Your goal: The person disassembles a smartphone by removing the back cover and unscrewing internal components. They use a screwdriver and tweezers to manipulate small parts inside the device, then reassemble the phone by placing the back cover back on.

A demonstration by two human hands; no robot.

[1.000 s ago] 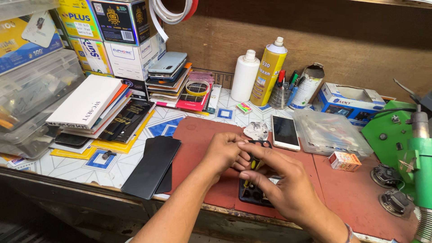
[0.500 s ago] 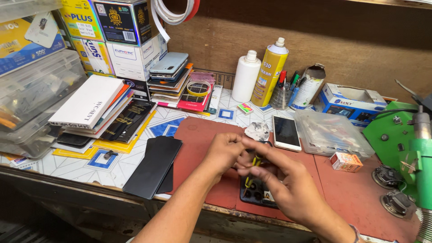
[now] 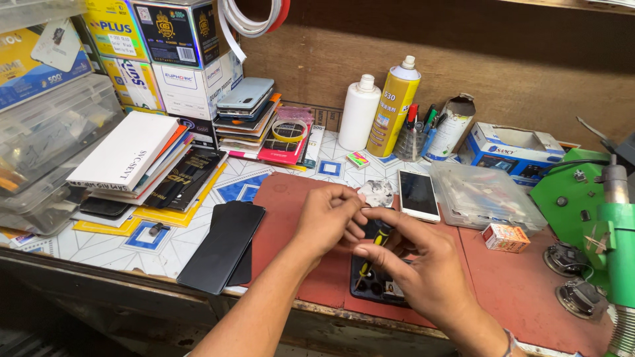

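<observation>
Both my hands meet over the red work mat (image 3: 297,198) near the bench's front edge. My left hand (image 3: 329,221) pinches its fingertips together at the top of a small yellow-and-black screwdriver (image 3: 374,248). My right hand (image 3: 423,268) holds the same screwdriver, its tip pointing down at an opened dark phone (image 3: 377,287) lying on the mat under my fingers. Whatever small part sits between my left fingertips is too small to tell.
A white phone (image 3: 418,195) lies just beyond my hands beside a clear plastic parts box (image 3: 486,201). A black phone panel (image 3: 221,244) lies at left. Stacked boxes and phone cases (image 3: 152,152) fill the left; a bottle (image 3: 359,112), spray can (image 3: 393,106) and green machine (image 3: 595,218) stand behind and right.
My hands stay together over the opened phone with only slight finger shifts on the screwdriver. Nothing else on the bench has moved.
</observation>
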